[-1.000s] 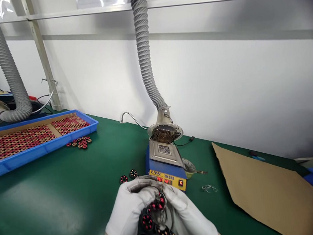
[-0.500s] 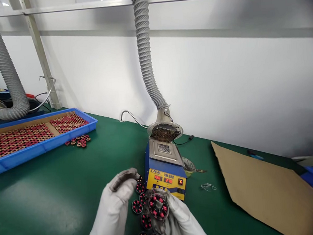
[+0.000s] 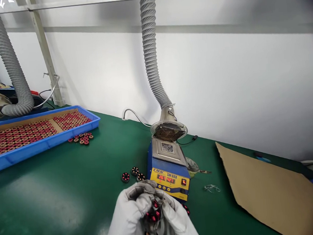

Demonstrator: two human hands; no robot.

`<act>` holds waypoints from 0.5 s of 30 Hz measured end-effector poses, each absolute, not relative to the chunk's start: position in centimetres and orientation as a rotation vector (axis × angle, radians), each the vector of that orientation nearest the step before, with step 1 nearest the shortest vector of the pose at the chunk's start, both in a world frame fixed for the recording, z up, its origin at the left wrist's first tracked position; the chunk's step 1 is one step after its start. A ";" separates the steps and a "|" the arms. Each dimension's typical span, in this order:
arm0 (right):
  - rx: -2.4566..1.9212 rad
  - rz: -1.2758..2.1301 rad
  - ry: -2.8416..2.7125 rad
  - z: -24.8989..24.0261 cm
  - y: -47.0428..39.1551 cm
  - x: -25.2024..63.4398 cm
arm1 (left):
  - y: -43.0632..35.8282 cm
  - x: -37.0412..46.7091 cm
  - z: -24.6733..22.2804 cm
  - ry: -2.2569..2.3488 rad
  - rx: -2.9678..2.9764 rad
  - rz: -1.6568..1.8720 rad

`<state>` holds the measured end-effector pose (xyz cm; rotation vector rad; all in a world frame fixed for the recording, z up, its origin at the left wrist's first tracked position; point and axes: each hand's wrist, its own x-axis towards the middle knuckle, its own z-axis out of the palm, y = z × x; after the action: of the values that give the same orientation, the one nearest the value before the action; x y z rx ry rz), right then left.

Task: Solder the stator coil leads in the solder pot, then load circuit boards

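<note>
both gloved hands, left hand (image 3: 128, 218) and right hand (image 3: 176, 221), close around one wound coil (image 3: 153, 214) just in front of the solder pot (image 3: 168, 167); three coils (image 3: 133, 174) lie left of it, more wait below.

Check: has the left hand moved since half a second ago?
Yes. The left hand closed rightward onto the wound coil part, meeting the right hand before the solder pot.

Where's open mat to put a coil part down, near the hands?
Bare green mat lies left of the hands, between the blue tray and the left hand. A narrower strip runs between the solder pot and the cardboard. Crowded: three loose coils just left of the pot.
</note>
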<state>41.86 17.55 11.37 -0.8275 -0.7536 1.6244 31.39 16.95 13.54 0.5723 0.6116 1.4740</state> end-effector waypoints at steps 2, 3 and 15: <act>-0.827 1.653 -0.730 11.0 17.2 42.0 | 17.3 31.0 14.1 0.566 0.402 1.550; -0.831 1.682 -0.722 11.0 16.9 42.1 | 17.5 30.6 14.4 0.556 0.322 1.608; -0.788 1.800 -0.609 12.5 16.0 42.2 | 14.0 28.1 12.7 1.294 1.391 1.376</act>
<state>42.20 15.96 12.46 -0.7876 -0.6094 1.8001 28.06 14.01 12.71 1.3905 1.2940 1.3764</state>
